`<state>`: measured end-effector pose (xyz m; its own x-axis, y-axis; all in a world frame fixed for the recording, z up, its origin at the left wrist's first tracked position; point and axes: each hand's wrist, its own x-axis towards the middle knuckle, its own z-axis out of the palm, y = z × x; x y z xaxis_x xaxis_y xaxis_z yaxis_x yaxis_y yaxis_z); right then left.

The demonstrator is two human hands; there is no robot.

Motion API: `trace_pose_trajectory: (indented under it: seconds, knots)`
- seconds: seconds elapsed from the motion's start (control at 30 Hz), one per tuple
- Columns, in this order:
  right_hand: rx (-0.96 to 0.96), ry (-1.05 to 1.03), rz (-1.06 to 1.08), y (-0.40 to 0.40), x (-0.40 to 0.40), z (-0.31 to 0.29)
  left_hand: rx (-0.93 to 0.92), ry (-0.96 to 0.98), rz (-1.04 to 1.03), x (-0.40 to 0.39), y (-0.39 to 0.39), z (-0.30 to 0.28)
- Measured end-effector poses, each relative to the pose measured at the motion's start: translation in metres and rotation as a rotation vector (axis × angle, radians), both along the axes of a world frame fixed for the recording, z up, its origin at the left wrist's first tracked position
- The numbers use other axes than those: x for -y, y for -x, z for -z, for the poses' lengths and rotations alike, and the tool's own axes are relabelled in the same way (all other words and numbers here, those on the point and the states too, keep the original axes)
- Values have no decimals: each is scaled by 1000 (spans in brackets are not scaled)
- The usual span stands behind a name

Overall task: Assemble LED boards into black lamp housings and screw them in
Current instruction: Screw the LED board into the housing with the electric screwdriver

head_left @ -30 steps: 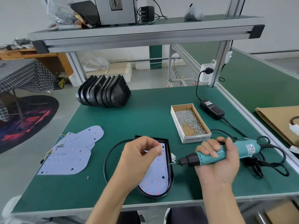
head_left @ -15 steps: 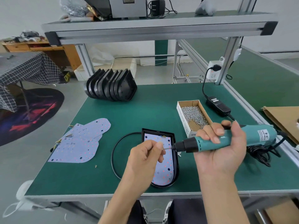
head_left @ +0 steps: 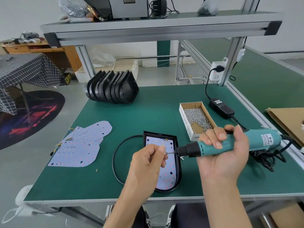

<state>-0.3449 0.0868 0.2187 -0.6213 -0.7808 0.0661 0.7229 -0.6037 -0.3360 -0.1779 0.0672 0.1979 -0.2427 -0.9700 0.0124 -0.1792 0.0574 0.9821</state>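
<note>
Head view | left hand (head_left: pixel 148 163) fingers pinch tiny screw at teal electric screwdriver (head_left: pixel 230 143) bit, right hand (head_left: pixel 225 155) wrapped round it, 3 o'clock | risk: screw slips, drops into black lamp housing (head_left: pixel 178 162)

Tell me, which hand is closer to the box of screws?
Right. The right hand, gripping the screwdriver, sits just in front of the box of screws; the left hand is farther off, over the lamp housing.

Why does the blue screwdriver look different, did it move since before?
Yes. The screwdriver moved left: its tip was off the black housing's right edge, and now sits over the board, meeting the left hand's pinch.
</note>
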Motion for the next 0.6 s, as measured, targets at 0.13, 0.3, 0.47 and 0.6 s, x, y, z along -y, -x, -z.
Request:
trace_pose_trajectory:
  seconds: [0.13,0.3,0.47,0.6]
  knots:
    - [-16,-7,13,0,-1,1,21,14,-3,-2,0,1]
    - [-24,-7,30,-1,-1,1,102,69,-24,-4,2,3]
    - [-30,-3,25,-1,-1,1,130,74,-15,-5,2,4]
    - [-44,-12,27,-1,0,2,143,85,2,-5,4,4]
